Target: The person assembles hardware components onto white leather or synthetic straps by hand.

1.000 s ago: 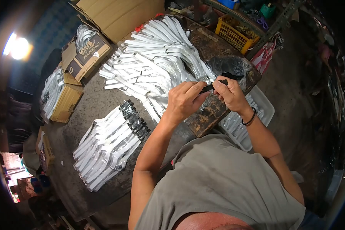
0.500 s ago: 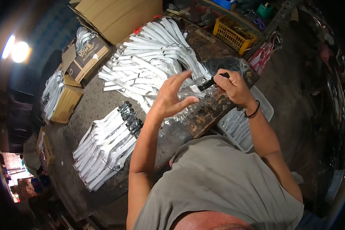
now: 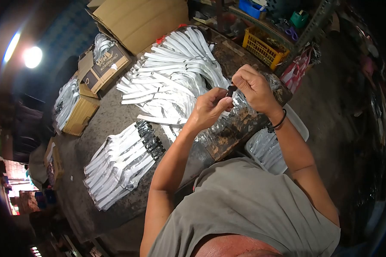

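A short black piece (image 3: 231, 90), narrow and dark, spans the gap between my two hands over the table's corner. My left hand (image 3: 211, 108) pinches its lower end between thumb and curled fingers. My right hand (image 3: 254, 89), a black band on its wrist, is closed around the upper end and hides most of it. Just beyond my left hand spreads a big loose pile of white straps (image 3: 171, 70) in clear plastic. Nearer me on the left lies a neat row of bagged white straps (image 3: 118, 165), their black ends (image 3: 150, 138) lined up on one side.
Cardboard boxes (image 3: 109, 64) with more straps stand at the table's far left. A large carton flap (image 3: 141, 21) rises behind the pile. A yellow basket (image 3: 263, 47) sits on the shelf at back right. Below the table's right edge is a white tub (image 3: 300, 122) of bagged straps.
My left hand has moved right, from spread fingers to a pinch on the black piece. My right hand has risen slightly and turned, and the view has shifted a little.
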A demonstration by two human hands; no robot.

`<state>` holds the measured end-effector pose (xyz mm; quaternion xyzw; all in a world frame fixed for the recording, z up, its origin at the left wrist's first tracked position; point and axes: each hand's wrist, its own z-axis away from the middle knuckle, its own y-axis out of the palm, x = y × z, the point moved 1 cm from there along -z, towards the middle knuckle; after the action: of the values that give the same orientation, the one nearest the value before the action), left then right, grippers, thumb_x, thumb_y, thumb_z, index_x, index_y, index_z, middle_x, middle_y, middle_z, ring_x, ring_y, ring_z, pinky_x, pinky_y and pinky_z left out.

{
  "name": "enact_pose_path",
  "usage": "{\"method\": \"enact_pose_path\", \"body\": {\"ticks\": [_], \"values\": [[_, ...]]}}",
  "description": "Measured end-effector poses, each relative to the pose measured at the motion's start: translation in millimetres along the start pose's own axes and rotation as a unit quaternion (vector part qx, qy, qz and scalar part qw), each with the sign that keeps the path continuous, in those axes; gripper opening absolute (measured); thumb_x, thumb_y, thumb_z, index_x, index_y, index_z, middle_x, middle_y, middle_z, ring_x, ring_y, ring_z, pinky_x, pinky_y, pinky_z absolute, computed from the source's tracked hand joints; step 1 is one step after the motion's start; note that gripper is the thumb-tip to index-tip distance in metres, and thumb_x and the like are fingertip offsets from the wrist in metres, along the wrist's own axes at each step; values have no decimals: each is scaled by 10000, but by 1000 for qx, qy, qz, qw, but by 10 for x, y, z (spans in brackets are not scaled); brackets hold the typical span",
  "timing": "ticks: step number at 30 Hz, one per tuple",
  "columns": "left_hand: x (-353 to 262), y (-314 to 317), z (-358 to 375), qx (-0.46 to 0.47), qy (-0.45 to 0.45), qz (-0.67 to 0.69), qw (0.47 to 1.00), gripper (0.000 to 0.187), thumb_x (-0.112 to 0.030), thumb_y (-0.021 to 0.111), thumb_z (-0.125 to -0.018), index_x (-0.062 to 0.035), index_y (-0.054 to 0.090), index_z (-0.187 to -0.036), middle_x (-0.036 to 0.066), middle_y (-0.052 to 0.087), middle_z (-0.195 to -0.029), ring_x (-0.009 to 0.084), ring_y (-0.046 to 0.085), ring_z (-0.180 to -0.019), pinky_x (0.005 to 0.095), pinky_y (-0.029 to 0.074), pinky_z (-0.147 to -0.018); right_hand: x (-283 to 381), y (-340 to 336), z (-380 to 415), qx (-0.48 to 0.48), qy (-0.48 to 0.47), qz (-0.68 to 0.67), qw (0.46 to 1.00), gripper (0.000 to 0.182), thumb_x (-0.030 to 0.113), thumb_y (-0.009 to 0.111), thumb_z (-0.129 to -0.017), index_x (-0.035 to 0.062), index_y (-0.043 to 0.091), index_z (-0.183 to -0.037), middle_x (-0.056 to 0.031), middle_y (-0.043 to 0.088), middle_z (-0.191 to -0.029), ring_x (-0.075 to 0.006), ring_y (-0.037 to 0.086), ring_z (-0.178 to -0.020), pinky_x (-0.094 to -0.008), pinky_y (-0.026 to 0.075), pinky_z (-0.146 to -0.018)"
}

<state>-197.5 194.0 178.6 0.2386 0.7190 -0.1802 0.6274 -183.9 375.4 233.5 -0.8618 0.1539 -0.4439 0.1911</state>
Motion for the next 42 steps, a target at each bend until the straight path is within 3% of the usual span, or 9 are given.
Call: {"method": "enact_pose_path", "body": {"ticks": [8,18,22,29,31,34,36,38,42], "values": [[-106,241,-90,4,71,-53,996,314,-263,668,-896,13,599,-1027,61,642,-842,140,599,-818,285,490,-728,151,-257,47,38,41,-28,998,142,123,671,-870,23,592,-931,-46,579,-836,-114,550,-752,-256,449,-676],[-400,378,181,397,-115,39,910,647,-353,789,-751,22,548,-1219,138,625,-1124,205,576,-1074,336,455,-911,-113,-1909,-291,-70,-145,-143,976,131,-28,561,-890,-31,592,-1017,-117,616,-909,-156,566,-772,-261,464,-718],[-450,702,399,441,-113,194,869,665,-289,780,-761,29,508,-1278,166,622,-1179,212,574,-1104,335,447,-942,-99,-2127,-615,-141,-481,431,750,249,90,632,-904,-33,594,-1117,-99,645,-934,-147,612,-816,-232,514,-697],[-184,493,779,399,-118,251,874,582,-226,738,-803,37,521,-1275,176,649,-1143,210,621,-1054,331,461,-936,839,-1566,-1287,-188,-430,222,854,124,32,559,-894,4,500,-788,-76,418,-777,-164,423,-586,-293,373,-489],[-128,328,946,391,-114,212,888,542,-207,723,-822,43,530,-1263,178,653,-1134,206,626,-1056,331,465,-934,1049,-1552,-1411,-212,-492,395,746,116,42,569,-896,-39,553,-815,-110,478,-798,-207,473,-624,-353,417,-533],[69,-1,1276,357,-132,155,912,461,-199,707,-848,62,569,-1202,153,679,-1075,186,638,-1027,307,477,-915,840,-2001,-1690,-294,-289,243,878,186,109,580,-919,-66,597,-858,-157,530,-830,-250,521,-708,-368,445,-594],[184,-288,1574,323,-143,135,925,459,-242,720,-841,63,594,-1159,128,691,-1027,172,646,-970,300,490,-873,1402,-1285,-1551,-234,-477,527,663,223,142,576,-933,-73,611,-886,-179,547,-853,-263,540,-751,-369,453,-618],[310,-615,1948,287,-139,87,944,465,-274,730,-831,54,607,-1136,113,691,-995,162,641,-929,301,491,-846,893,-1831,-1826,-238,-147,179,943,207,141,580,-910,-63,612,-893,-172,569,-840,-252,558,-729,-354,463,-601],[295,-1282,2782,200,-163,78,963,448,-339,731,-824,35,636,-1053,85,683,-928,136,617,-870,297,488,-790,1280,-446,-1622,-210,-76,-66,973,107,89,574,-877,-7,603,-912,-63,580,-760,-166,551,-625,-268,458,-552]]}}
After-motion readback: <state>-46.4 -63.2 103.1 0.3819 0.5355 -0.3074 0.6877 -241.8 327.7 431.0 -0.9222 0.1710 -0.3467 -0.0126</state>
